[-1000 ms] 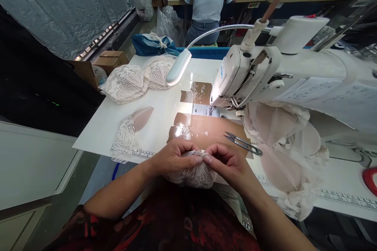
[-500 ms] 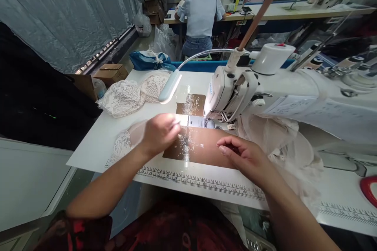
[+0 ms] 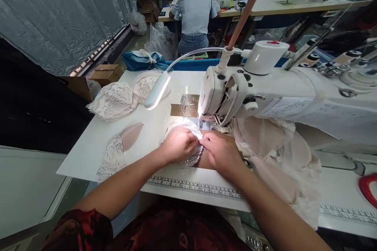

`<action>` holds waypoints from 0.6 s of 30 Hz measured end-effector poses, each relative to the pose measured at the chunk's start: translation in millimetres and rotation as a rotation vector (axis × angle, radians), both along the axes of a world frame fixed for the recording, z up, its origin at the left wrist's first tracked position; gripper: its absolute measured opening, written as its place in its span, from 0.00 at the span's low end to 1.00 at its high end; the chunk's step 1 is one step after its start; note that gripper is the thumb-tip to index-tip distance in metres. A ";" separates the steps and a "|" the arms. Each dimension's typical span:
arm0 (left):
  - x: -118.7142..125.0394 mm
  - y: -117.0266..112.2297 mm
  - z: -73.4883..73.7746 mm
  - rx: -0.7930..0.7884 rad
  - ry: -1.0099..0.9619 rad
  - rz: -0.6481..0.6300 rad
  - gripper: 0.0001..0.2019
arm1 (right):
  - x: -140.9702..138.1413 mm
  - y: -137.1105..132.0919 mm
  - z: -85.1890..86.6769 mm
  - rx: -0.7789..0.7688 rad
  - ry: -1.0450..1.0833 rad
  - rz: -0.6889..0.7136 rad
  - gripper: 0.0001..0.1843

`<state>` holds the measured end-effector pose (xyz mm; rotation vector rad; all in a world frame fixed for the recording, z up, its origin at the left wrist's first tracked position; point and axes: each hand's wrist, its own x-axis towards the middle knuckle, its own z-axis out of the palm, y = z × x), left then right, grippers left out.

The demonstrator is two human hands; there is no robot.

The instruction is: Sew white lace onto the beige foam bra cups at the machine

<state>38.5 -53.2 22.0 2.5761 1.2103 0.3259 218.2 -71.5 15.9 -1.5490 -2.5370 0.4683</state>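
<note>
My left hand and my right hand rest side by side on a white lace cup laid on the brown taped patch just in front of the sewing machine's needle. Both hands have their fingers curled and pressed onto the lace, pinching its edge between them. The white sewing machine stands directly behind my hands, with its gooseneck lamp shining on the spot.
A lace-and-beige cup piece lies left of my hands, and a pile of lace cups sits farther back left. Beige padded cups are heaped under the machine arm at right. A printed ruler runs along the table's front edge. Another person sits at a far table.
One second ago both hands held the lace cup near my lap. They then parted over the table, and now they press the lace cup down in front of the needle.
</note>
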 end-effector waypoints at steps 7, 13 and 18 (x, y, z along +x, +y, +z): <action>-10.4 17.1 -22.6 0.085 -0.186 -0.128 0.15 | -4.1 1.3 4.0 0.057 -0.170 -0.020 0.21; -6.7 32.5 -31.8 0.130 -0.142 -0.118 0.18 | -5.5 10.0 -1.9 0.083 -0.174 -0.089 0.23; -10.3 45.6 -33.1 0.141 -0.143 -0.131 0.17 | -8.2 13.5 -6.6 0.108 -0.179 -0.126 0.25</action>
